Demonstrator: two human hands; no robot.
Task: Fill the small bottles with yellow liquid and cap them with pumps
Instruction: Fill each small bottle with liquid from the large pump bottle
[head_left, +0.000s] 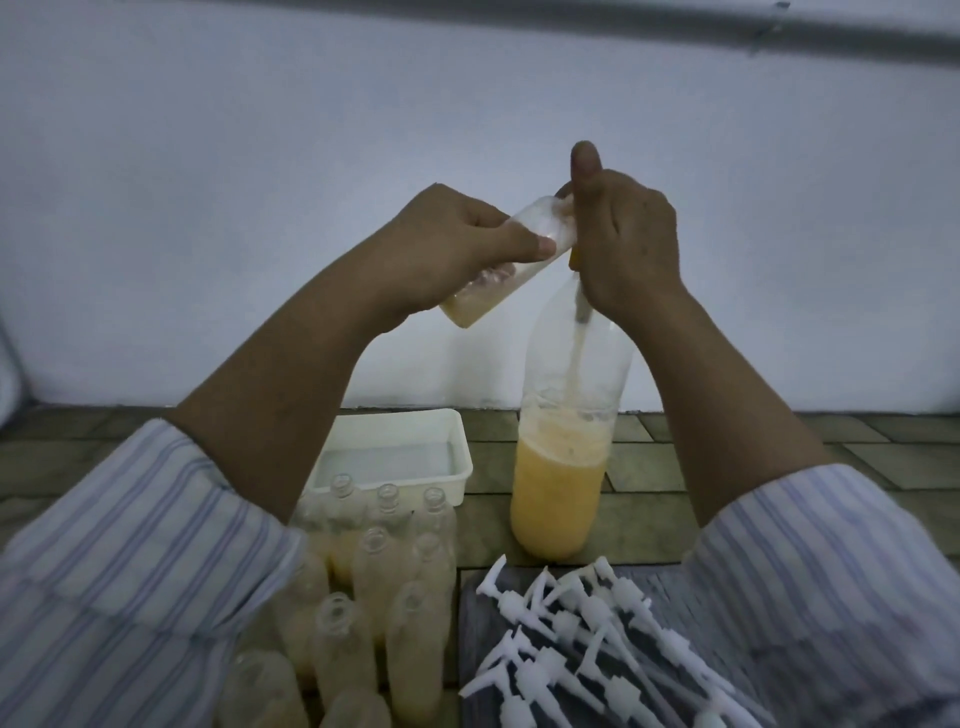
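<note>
Head view, near to far. Loose white pumps (587, 639) are lying in a heap at near right on a dark board (470, 649), and none is fitted yet. Open small bottles (374, 587) are standing crowded at near left on the bench (727, 457), several already holding yellow liquid; they are standing close together, so a descending forearm or sleeve is likely to topple one and spill it. A white tray (457, 441) is sitting just beyond them.

Farther right, the large bottle (563, 467) of yellow liquid is standing upright, partly full. The right hand (628, 244) is clenching the dispenser head at its neck, thumb raised over the top. The left hand (467, 244) is gripping a tilted small bottle (511, 260), mouth touching or just beside the spout, with a little liquid pooled at its lower end.

Risks from here:
- The mouth is drifting off the spout: liquid is running over the fingers.
- Pressing is tipping the tall bottle.
- Steeper tilt is causing spillage on filling.
</note>
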